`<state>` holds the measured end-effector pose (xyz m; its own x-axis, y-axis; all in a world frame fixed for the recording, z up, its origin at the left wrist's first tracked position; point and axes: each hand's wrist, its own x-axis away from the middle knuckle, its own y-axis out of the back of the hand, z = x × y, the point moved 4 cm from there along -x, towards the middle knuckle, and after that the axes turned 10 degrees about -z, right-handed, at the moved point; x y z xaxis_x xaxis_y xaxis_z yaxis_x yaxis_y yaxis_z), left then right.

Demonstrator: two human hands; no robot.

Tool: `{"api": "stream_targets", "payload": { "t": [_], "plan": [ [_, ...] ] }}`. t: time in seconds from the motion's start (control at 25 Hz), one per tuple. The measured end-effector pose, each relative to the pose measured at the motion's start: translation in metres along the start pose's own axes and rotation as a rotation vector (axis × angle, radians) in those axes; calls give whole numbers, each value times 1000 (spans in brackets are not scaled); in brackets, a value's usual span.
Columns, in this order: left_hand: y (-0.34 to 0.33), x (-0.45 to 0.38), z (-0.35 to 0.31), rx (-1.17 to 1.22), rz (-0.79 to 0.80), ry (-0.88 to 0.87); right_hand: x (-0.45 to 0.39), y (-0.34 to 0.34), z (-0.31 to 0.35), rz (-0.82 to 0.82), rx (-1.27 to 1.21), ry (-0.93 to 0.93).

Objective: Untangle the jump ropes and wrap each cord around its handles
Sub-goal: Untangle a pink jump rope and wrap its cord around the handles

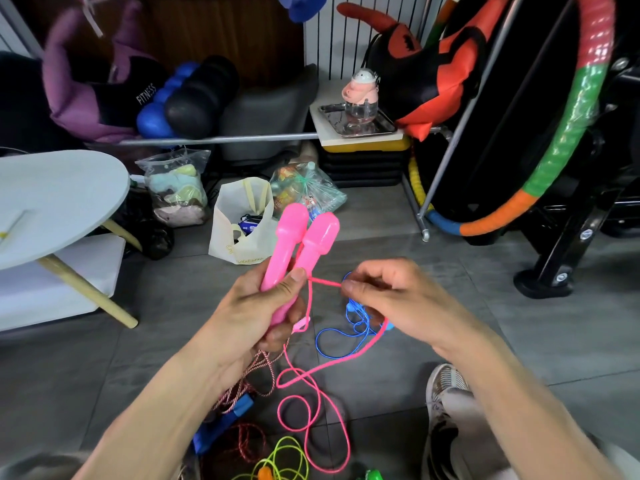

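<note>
Nearest to us, low in view, loops of cord lie on the grey floor (pixel 519 323): a red-and-white twisted rope with blue handles (pixel 225 420) at the left, a green cord (pixel 287 459) in the middle, and the slack of the pink cord (pixel 311 403) trailing across them. At the right edge sits our shoe (pixel 446 382).

Moving from the left, a pale round tabletop (pixel 52 202) stands well apart from the work. Our left hand (pixel 263 306) comes next: its fingers and thumb are curled round the two pink handles (pixel 301 244), holding them side by side, with their long axis running up and slightly right, away from us. Both fat ends point upward, clear of the fist.

From beside the left thumb a short taut run of pink cord crosses rightward to our right hand (pixel 388 292), which pinches it between thumb and forefinger. The two hands are near each other at about the same height, the right just beside the handles. Below and behind the right hand, a blue cord (pixel 343 334) lies in loose loops on the floor; whether it still crosses the pink one we cannot tell.

We judge that wrapping has barely begun, since no turns show on the handles. The coming move turns on this: the cord runs roughly across the handles' long axis, so the right hand, the nearer to the free cord, is placed to carry it around the pair. The long slack below could catch on the other ropes.
</note>
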<state>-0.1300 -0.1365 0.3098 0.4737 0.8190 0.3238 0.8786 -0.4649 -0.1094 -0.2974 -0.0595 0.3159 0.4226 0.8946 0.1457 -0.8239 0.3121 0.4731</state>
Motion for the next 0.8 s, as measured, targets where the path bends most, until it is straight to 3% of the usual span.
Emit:
{"api": "stream_targets", "payload": {
  "t": [0.12,0.24,0.4,0.56,0.68,0.8],
  "plan": [
    [5,-5,2,-121,-67,-50,1,25,4,-18,140,124],
    [6,-10,5,-644,-95,-336,7,34,12,-30,374,370],
    [-10,-5,20,-1036,131,-382,7,31,20,-103,566,644],
    [-20,9,31,-1190,387,-484,0,23,11,26,674,527],
    [-22,14,23,-987,529,-493,-4,32,7,247,187,274],
    [-29,27,13,-741,648,-517,-1,28,8,575,-205,140]
  ]
}}
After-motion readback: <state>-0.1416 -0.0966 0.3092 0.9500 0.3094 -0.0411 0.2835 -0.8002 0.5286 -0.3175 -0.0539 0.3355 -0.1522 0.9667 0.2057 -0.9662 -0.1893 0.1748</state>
